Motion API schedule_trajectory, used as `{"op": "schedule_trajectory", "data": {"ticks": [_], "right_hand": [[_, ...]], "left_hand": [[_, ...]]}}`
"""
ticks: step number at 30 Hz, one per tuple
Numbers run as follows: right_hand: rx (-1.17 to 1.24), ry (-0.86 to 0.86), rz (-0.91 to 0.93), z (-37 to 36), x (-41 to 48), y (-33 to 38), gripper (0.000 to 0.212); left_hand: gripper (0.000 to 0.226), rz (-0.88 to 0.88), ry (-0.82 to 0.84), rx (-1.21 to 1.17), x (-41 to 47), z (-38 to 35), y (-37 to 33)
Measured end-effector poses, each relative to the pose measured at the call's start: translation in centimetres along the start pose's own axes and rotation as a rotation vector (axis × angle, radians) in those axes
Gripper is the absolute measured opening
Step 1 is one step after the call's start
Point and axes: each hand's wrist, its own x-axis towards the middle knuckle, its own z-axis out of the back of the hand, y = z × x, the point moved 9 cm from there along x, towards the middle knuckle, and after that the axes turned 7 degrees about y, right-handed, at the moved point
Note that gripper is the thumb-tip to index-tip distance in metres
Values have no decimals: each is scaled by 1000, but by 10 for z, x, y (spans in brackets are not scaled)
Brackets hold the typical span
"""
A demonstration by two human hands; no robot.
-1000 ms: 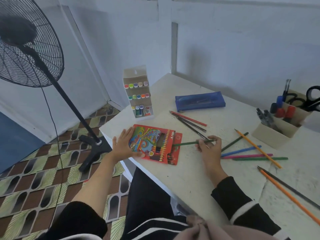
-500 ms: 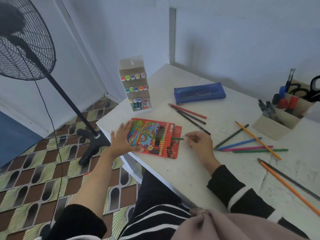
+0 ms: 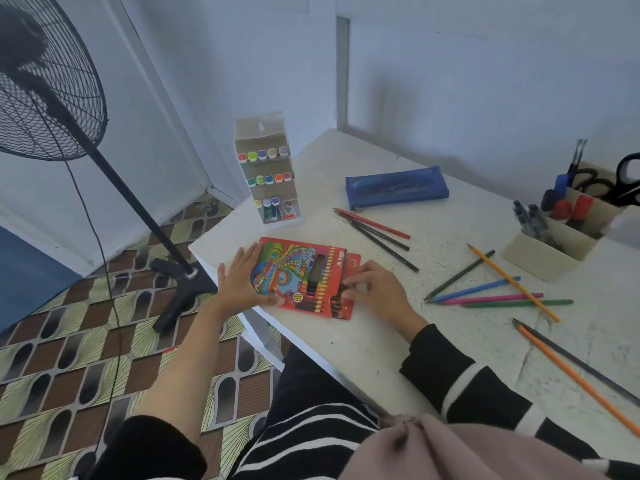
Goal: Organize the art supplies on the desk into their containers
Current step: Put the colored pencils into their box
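Head view: L hand [image 3: 239, 278] flat, fingers straight, pressing on left end of red pencil box [image 3: 301, 271], which lies near desk [image 3: 398, 334] front-left corner. R hand [image 3: 374, 289] at box's right end, fingers curled at the flap; can't tell if it grips anything. Loose pencils [image 3: 474, 289] lie well right of box; blue pouch [image 3: 396, 187] behind.

Looks like a room at home, my study corner: white desk [image 3: 381, 341] shoved vs plain walls [image 3: 485, 81], pedestal fan [image 3: 45, 81] on patterned floor [image 3: 69, 341]. On top: marker rack [image 3: 266, 174], blue pencil case [image 3: 396, 187], cardboard organizer [image 3: 540, 258] w/ scissors [image 3: 627, 178], loose colored pencils [image 3: 485, 289].
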Motion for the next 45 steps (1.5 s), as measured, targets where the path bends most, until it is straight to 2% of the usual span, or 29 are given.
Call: {"op": "schedule_trajectory", "data": {"ticks": [2,4,7,16,19,22,25,29,32,38,42,45], "right_hand": [[5,110,32,-5,-3,-2,47],[-85,146,76,-11,-4,-3,67],[-141,107,100,-14,-4,-5,76],[-290,102,57,-20,3,1,69],[-178,138,49,-7,12,9,45],[-186,-18,51,32,31,13,20],[-358,-147,25,64,51,17,12],[-680,-117,-53,67,71,19,16],[-772,-102,-70,59,73,20,21],[-498,-72,-25,60,56,29,7],[-226,-150,102,73,27,41,16],[31,-201,106,84,6,39,28]], "left_hand": [[122,-1,0,2,0,0,-1],[122,1,-1,2,0,1,-1],[121,1,1,1,0,0,-1],[122,0,1,0,2,-1,1],[123,-3,5,-9,1,-1,2],[122,-3,24,2,0,-1,0],[123,-4,26,7,0,-1,0],[131,-6,24,19,2,0,2],[128,-10,29,18,2,-1,2],[124,-4,43,16,2,-3,4],[123,4,45,18,2,-3,4],[125,6,41,22,3,-3,6]]}}
